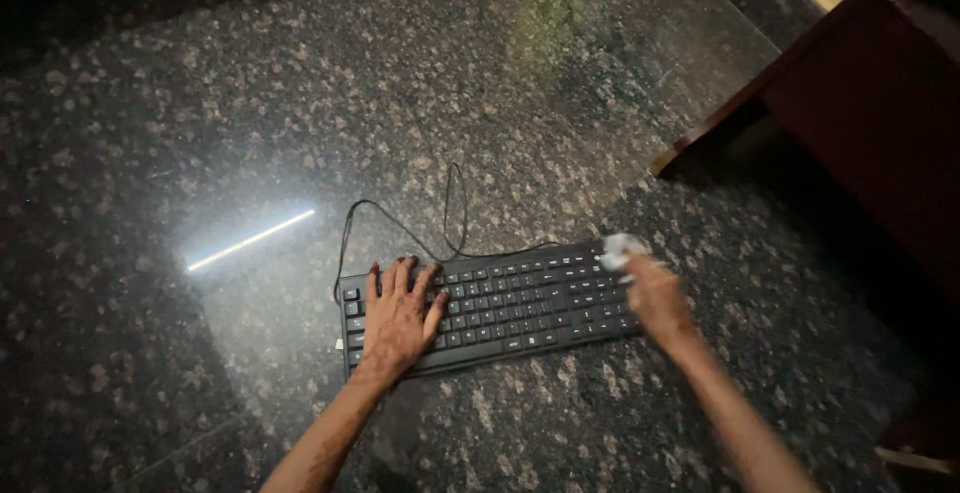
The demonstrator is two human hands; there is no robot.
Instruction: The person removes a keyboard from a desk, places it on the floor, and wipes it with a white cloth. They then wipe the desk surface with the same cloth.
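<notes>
A: Keyboard, black, full-size, lies flat on the dark speckled stone floor, angled a little, right end further from the person. Its cable loops off the back edge across the floor.

B: Handling?

A: My read: light, rigid plastic slab, keys are the loose part. It'd slide easily on polished stone, so it wants pinning. Best held by the frame ends or the front edge, not by the keycaps.

B: Hands?

A: Left hand is palm-down on the left end of the keys, fingers spread and flat, wrist over the front edge, forearm coming in from bottom left. It looks like it's pressing the board down.

B: Right?

A: Right hand is at the top right corner of the board, blurred. Fingers are curled around a small white cloth, bunched up, touching the corner keys. Exact finger positions: can't tell, too smeared.

B: Anything else nearby?

A: Dark red wooden furniture upper right, well apart from the board. A bright strip of light reflection on the floor to the left.
</notes>
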